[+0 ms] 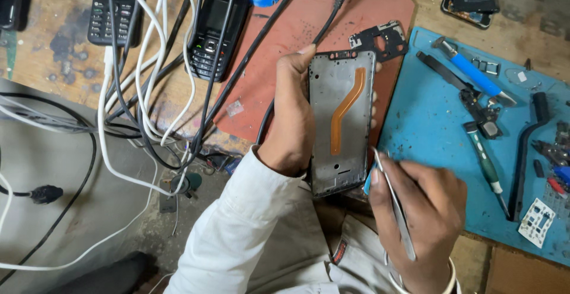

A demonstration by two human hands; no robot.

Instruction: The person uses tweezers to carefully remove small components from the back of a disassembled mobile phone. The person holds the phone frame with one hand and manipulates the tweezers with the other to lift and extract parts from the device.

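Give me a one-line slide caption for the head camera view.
Left hand holds an opened phone frame; right hand grips metal tweezers.

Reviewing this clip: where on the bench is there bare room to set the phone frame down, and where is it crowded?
Free: the blue mat between the phone frame and the green screwdriver, and the red mat left of the left hand. Crowded: the blue mat's right side with tools, and the white and black cables over the keypad phones. The right hand holds tweezers.
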